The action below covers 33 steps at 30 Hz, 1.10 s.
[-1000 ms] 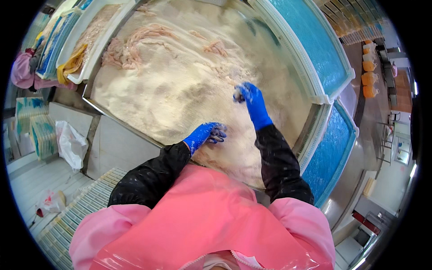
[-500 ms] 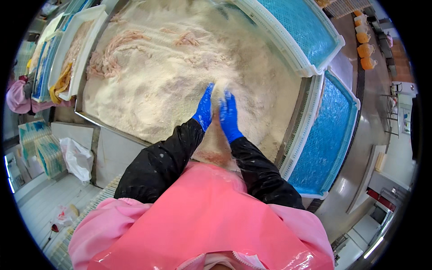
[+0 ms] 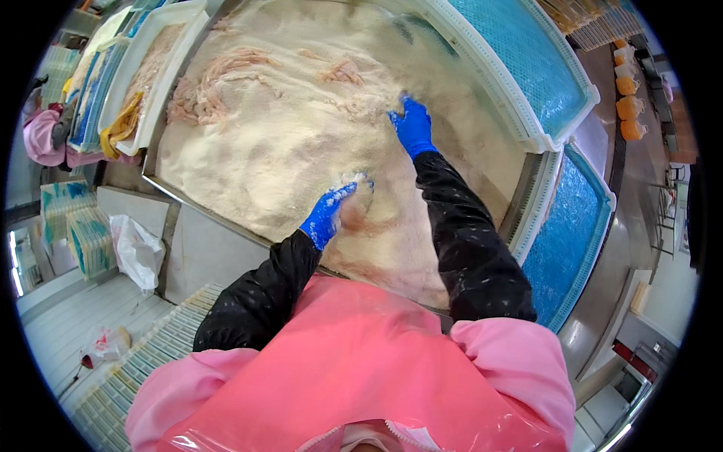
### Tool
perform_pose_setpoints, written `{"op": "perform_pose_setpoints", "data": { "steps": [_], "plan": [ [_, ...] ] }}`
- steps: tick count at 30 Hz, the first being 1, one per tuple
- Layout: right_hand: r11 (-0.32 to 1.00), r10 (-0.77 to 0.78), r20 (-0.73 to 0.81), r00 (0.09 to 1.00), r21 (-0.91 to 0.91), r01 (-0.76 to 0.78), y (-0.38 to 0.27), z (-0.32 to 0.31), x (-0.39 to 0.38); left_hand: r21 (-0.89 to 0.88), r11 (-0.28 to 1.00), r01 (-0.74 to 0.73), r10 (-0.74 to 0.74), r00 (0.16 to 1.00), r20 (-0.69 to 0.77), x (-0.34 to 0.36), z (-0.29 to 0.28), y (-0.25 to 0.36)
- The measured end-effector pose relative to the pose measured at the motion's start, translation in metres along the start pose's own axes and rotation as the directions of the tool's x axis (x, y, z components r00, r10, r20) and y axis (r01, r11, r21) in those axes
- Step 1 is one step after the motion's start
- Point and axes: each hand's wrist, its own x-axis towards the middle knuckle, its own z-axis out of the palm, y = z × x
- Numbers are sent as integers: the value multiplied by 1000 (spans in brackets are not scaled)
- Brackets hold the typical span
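My left hand (image 3: pixel 325 215), in a blue glove dusted with powder, is curled round a powder-coated pale lump (image 3: pixel 357 202) low over the near middle of the powder bed. Specks of blue fingertip show at the lump's far side. My right hand (image 3: pixel 413 126), also blue-gloved, reaches farther out to the right, thumb apart from the fingers, its fingertips at the powder. Pale cream powder (image 3: pixel 248 158) fills a wide metal-edged tray. On it lie pale pink, meat-like strips (image 3: pixel 203 90) at the far left and a smaller bunch of strips (image 3: pixel 343 71) beyond my hands.
A blue mesh crate (image 3: pixel 520 56) with a white rim borders the tray at the far right, and another blue crate (image 3: pixel 568 226) stands nearer. At left, a white bin (image 3: pixel 167 45) has a yellow cloth (image 3: pixel 120 128) over its edge. A white plastic bag (image 3: pixel 137 252) hangs nearby.
My hands were close together over the near middle. They have parted: the right reached forward and right to the powder, while the left stayed near with the lump. The view shifted slightly.
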Motion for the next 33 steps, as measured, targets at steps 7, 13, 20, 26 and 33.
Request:
{"op": "perform_pose_setpoints", "data": {
  "steps": [7, 13, 20, 26, 33],
  "plan": [
    [906, 111, 371, 922, 344, -248, 14, -49, -57, 516, 846, -136, 235, 963, -131, -22, 10, 22],
    [434, 465, 564, 683, 527, -731, -13, -92, -84, 619, 726, -299, 463, 879, -119, -9, 11, 29],
    [602, 633, 267, 727, 420, -679, 7, -96, -133, 145, 977, -155, 193, 932, -308, 0, 1, 37],
    [938, 346, -177, 921, 39, -345, 29, -90, -148, -71, 995, -62, 36, 945, -326, 1, 6, 47],
    [864, 259, -323, 910, -344, -368, 13, -111, -159, -567, 822, 54, -134, 986, -99, -1, -3, 40]
  ]
}}
